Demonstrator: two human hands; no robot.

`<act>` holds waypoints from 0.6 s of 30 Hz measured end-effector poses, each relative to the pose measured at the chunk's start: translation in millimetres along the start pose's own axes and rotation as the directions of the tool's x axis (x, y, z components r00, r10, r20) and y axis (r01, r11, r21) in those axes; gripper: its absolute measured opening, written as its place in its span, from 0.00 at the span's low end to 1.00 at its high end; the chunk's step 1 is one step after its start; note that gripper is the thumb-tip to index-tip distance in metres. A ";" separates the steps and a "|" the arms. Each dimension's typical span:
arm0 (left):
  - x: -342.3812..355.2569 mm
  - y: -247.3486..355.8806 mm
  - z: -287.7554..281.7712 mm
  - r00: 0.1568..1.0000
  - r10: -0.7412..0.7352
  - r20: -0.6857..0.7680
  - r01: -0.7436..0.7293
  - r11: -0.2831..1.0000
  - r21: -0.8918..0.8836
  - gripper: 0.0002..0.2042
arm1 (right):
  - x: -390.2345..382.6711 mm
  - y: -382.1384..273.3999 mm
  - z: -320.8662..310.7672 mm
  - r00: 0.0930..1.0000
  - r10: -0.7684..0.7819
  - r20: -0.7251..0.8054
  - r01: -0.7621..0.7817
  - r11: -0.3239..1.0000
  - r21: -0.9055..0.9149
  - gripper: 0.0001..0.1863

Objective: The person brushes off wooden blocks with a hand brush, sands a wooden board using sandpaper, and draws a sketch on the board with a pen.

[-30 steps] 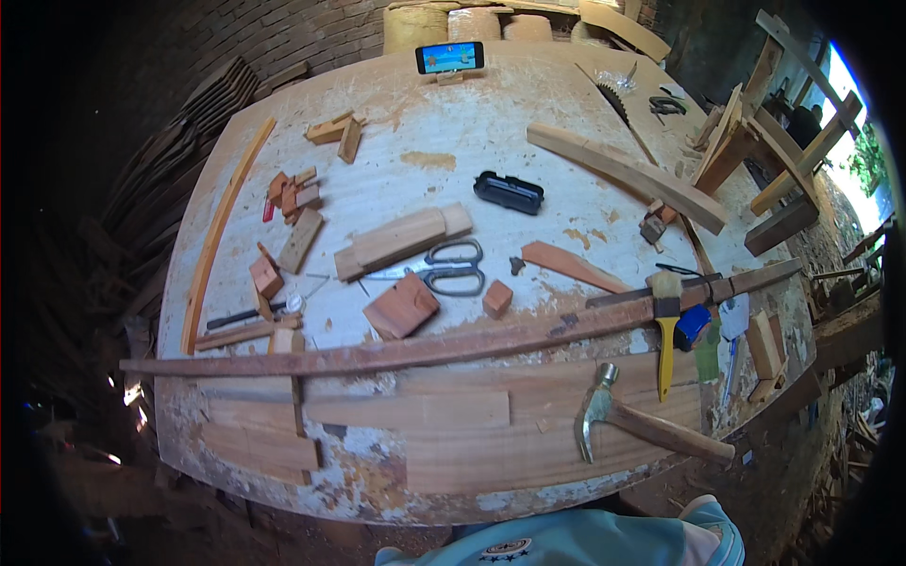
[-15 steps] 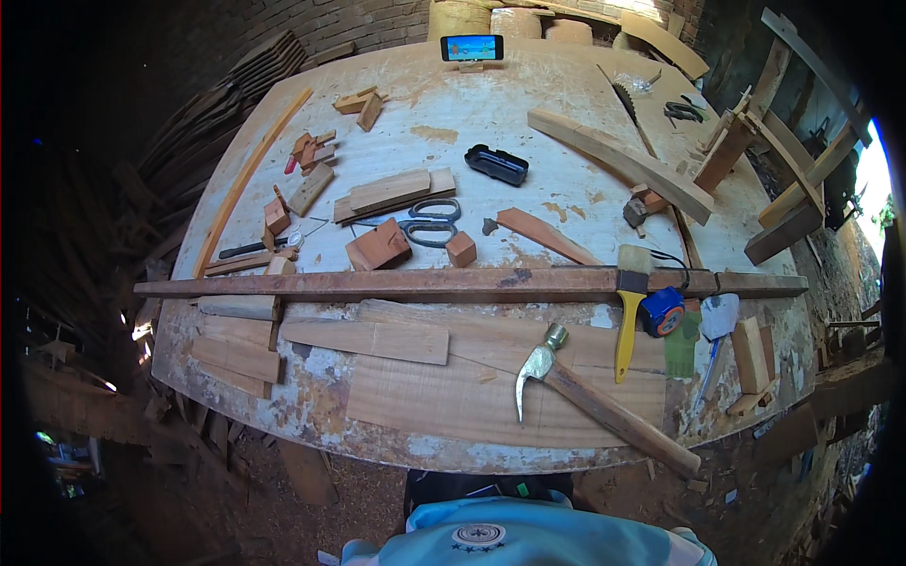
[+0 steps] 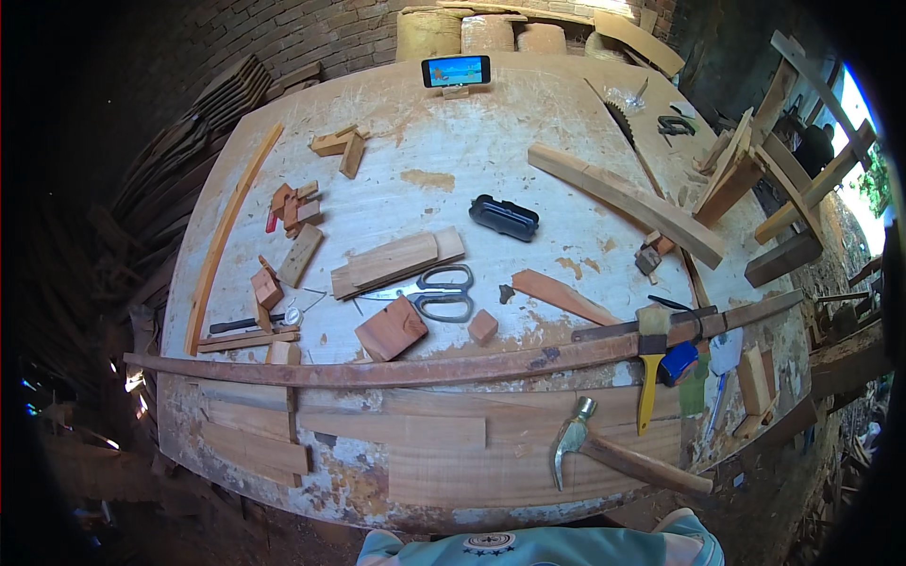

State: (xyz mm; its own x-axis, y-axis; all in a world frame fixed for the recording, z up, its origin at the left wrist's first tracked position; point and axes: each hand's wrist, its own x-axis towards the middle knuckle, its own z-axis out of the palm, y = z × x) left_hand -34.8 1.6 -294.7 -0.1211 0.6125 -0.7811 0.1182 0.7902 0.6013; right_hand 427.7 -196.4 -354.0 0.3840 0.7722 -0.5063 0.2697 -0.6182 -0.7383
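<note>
Neither of my hands is in view; only my light blue shirt (image 3: 557, 545) shows at the lower edge. In front of me a long brown wooden bar (image 3: 425, 371) lies across the worktable (image 3: 368, 479). Nearer to me a claw hammer (image 3: 628, 456) rests on flat boards, its handle toward the right. A paintbrush (image 3: 648, 382) with a yellow handle leans over the bar, beside a blue tape measure (image 3: 678, 362). Behind the bar are grey-handled scissors (image 3: 444, 300), a reddish wooden block (image 3: 391, 329) and a small wooden cube (image 3: 482, 326).
A black case (image 3: 504, 218) sits mid-table, and a phone (image 3: 456, 71) showing a picture stands at the far edge. A thick beam (image 3: 623, 201) lies at the right, near a wooden frame (image 3: 746, 179). Planks (image 3: 203, 118) are stacked at the far left.
My view has tilted up and turned a little, so the table's things sit lower in the picture. No thing on the table has clearly been moved.
</note>
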 end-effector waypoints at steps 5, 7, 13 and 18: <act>-1.7 30.1 -12.1 0.997 -0.002 0.082 0.001 1.000 0.015 0.18 | -4.1 -15.8 12.6 0.999 -0.025 0.021 0.026 0.999 -0.035 0.18; -5.0 26.5 -9.9 0.993 -0.009 0.119 0.006 1.000 0.027 0.18 | -15.0 -5.4 13.3 0.999 -0.027 0.026 0.029 0.998 -0.049 0.18; -39.3 -49.8 -0.1 0.976 -0.085 0.202 0.081 0.996 0.027 0.18 | -69.4 65.7 9.8 0.995 -0.010 0.098 0.023 0.991 -0.135 0.18; -115.0 -104.0 15.2 0.957 -0.157 0.246 0.169 0.985 -0.031 0.18 | -135.8 95.6 -39.3 0.978 0.000 0.207 0.052 0.968 -0.247 0.19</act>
State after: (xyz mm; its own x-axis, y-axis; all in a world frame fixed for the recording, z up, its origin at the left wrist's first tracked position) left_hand -18.2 -151.3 -270.0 0.1077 0.4572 -0.8828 0.0658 0.8827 0.4652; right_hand 436.1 -366.2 -338.3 0.1934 0.7858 -0.5874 0.4987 -0.5943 -0.6309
